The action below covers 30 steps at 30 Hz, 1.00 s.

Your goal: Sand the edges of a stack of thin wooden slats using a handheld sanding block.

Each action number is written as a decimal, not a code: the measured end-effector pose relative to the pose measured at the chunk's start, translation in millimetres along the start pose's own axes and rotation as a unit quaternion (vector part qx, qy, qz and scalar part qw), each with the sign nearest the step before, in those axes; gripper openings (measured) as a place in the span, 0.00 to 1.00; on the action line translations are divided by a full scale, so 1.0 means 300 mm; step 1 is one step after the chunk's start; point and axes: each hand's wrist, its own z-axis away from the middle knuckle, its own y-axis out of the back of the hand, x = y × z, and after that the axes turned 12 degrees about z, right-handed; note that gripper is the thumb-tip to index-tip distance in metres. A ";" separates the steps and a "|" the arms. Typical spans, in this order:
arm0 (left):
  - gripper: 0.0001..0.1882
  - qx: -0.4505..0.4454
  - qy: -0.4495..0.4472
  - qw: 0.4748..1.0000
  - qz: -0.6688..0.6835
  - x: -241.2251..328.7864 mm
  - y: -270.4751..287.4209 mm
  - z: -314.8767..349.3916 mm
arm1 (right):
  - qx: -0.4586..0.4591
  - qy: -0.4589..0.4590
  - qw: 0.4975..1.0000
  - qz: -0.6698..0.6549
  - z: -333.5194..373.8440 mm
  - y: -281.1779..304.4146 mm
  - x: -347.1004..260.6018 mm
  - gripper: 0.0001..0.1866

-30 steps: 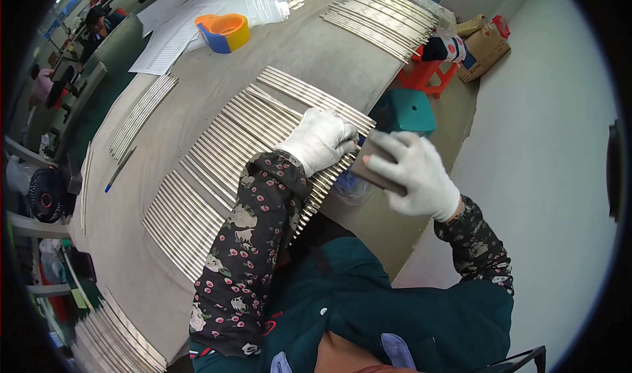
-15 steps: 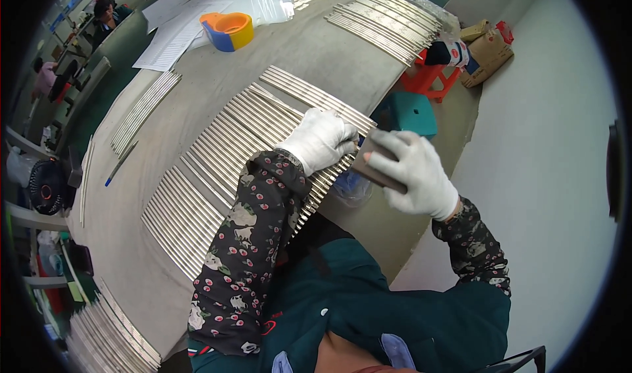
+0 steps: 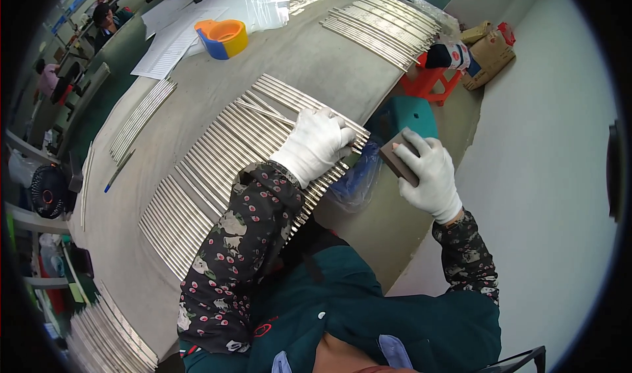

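My left hand (image 3: 312, 142), in a white glove, lies over a row of shiny metal rods (image 3: 227, 152) on the table. Its fingers are curled closed around a rod near the right-hand ends; a slanting rod (image 3: 264, 110) runs under the hand, and the grip itself is partly hidden. Off the table edge, my gloved right hand (image 3: 431, 179) holds a brown rectangular sanding block (image 3: 399, 157) between thumb and fingers. The block is apart from the rods. Some rod ends stick out past the table edge beside my left hand.
More rods (image 3: 382, 27) lie at the far right, with others (image 3: 143, 119) at the left beside a pen (image 3: 119, 171). A blue-and-orange tape dispenser (image 3: 222, 39) stands near paper sheets (image 3: 172, 44). Beyond the edge are a teal stool (image 3: 413, 116), a red stool (image 3: 431, 83) and a blue plastic bag (image 3: 359, 179).
My right hand has drawn the block away from the rod ends, to the right. My left hand has shifted slightly left and down, and the slanting rod sits at a wider angle.
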 end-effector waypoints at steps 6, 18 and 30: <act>0.25 -0.007 0.098 0.994 -0.049 -0.015 0.036 -0.024 | -0.013 -0.002 1.000 -0.029 -0.005 -0.006 0.013 0.26; 0.25 -0.189 0.020 0.975 -0.114 -0.038 0.098 0.044 | -0.040 0.020 0.996 -0.081 -0.031 -0.034 0.009 0.29; 0.23 -0.135 0.026 0.986 -0.098 -0.080 0.043 0.002 | -0.024 0.088 0.991 -0.095 -0.064 -0.041 -0.019 0.27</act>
